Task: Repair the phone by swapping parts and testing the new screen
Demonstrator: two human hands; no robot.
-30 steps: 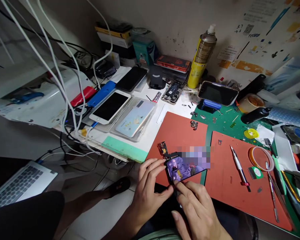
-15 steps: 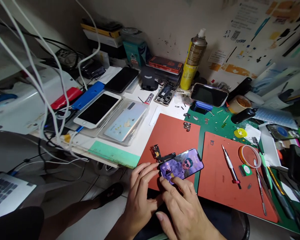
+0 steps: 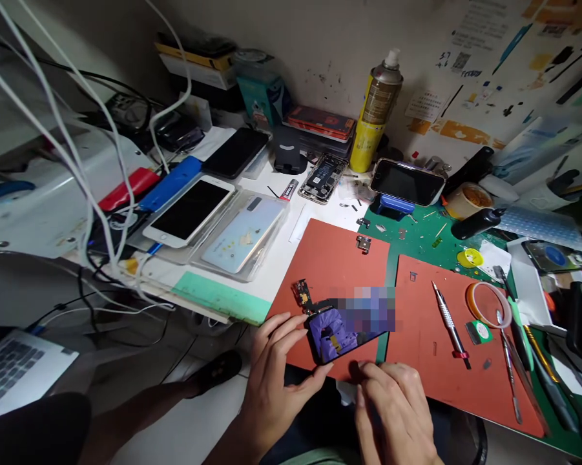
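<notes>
A lit phone [image 3: 339, 342] with a purple picture on its screen lies on the red-orange mat. Part of the screen is blurred out. My left hand [image 3: 278, 358] grips its lower left end, fingertips at the far edge and thumb at the near edge. Just beyond that end, a small circuit part with a flex cable [image 3: 301, 294] touches or lies close to the phone. My right hand [image 3: 392, 403] is off the phone, by the mat's front edge, its fingers bent and the thumb a little apart. I see nothing held in it.
To the right, a second red-orange mat [image 3: 416, 336] bears a silver screwdriver [image 3: 448, 323], a tape roll [image 3: 487, 305] and tweezers [image 3: 511, 374]. Behind stand a yellow spray can [image 3: 371, 139] and a propped phone [image 3: 407, 182]. Several phones, including a white one [image 3: 188, 213], lie left.
My right hand has lifted from the screen and moved right and toward me. My left thumb now shows on the phone's near edge. The phone has hardly moved.
</notes>
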